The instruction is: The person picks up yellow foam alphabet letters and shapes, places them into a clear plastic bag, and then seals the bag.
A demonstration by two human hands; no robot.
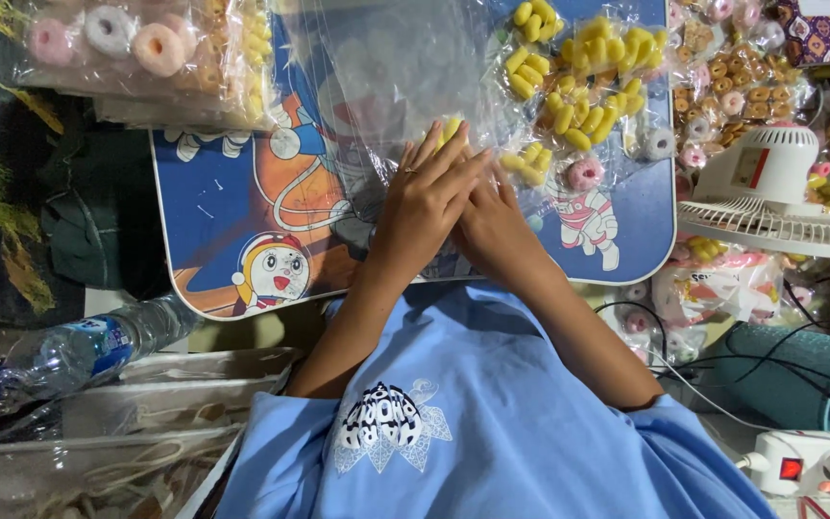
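At frame centre, the left hand [425, 202] is laid flat over the right hand [492, 226], fingers extended, pressed onto a clear plastic bag [386, 86] beside yellow puffed snacks [578, 86].

Left hand [427, 204] over right hand [492, 226], pressed on clear plastic bag [386, 86]; yellow puffed snacks [578, 86] scattered on cartoon-printed board [232, 207]; white fan [770, 187] beside.

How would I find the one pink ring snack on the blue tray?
Start at the blue cartoon tray in the middle. Go to its right side, just right of the two hands, to the spaceman drawing. The pink ring lies on his head, inside clear plastic; the snacks beside it are yellow puffs, not rings.
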